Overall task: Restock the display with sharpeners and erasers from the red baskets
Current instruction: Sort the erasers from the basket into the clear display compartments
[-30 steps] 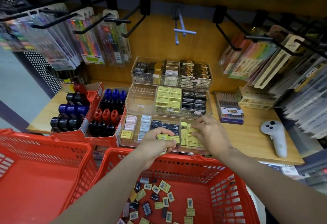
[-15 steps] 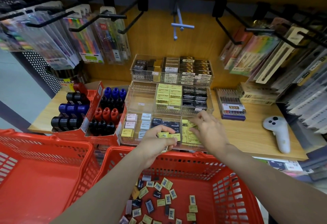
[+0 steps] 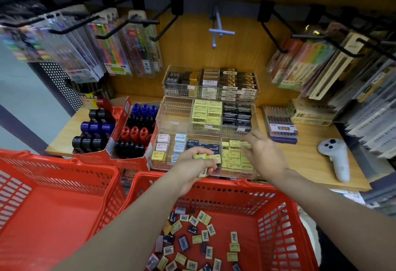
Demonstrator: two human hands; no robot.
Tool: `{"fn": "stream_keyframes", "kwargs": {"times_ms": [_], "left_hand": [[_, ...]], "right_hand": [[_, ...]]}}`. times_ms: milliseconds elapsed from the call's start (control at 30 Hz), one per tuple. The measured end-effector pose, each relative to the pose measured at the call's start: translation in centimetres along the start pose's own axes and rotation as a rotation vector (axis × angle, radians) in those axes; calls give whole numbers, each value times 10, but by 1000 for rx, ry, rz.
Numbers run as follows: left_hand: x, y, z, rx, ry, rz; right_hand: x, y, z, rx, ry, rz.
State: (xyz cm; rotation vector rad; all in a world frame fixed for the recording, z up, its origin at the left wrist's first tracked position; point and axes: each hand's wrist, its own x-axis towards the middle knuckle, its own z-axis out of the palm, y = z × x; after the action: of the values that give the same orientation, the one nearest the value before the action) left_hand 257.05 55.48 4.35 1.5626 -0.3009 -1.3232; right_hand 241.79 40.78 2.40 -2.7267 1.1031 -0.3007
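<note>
1. Black hooks (image 3: 165,26) with hanging pen packs (image 3: 120,52) overhang the far desk (image 3: 310,159), crowding any approach from above.
2. Bare desk lies right of the clear tiered trays (image 3: 173,118), broken only by a white controller (image 3: 336,159).
3. Red sharpener boxes (image 3: 130,140) block the trays' left side.
4. Two red baskets (image 3: 285,228) close off the near edge.
</note>
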Motion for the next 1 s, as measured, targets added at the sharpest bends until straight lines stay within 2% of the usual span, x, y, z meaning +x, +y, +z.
{"fn": "stream_keyframes", "kwargs": {"times_ms": [167,267,333,400,633,700,767,900,1000], "left_hand": [[-55,28,12,77,-64,52],[-90,41,14,119,-118,78],[-106,40,14,67,-147,80],[-115,35,16,0,-147,81],[-114,32,24,-187,-32,79],[-106,35,23,-224,11,81],[-98,42,20,-283,55,68],[-84,61,14,-580,46,-20],[-79,62,11,-622,-69,-45]], "right_hand": [[-28,-9,-65,467,-233,160],[-58,-31,-91,844,-240,218],[-72,-49,-104,1111,-273,266],[-78,-63,-113,1227,-309,282],[-75,-70,-125,1217,-374,259],[-69,-65,-119,1256,-416,329],[-61,-57,-105,1248,-368,449],[-39,-28,-67,875,-226,556],[-18,-20,-43,684,-201,563]]}}
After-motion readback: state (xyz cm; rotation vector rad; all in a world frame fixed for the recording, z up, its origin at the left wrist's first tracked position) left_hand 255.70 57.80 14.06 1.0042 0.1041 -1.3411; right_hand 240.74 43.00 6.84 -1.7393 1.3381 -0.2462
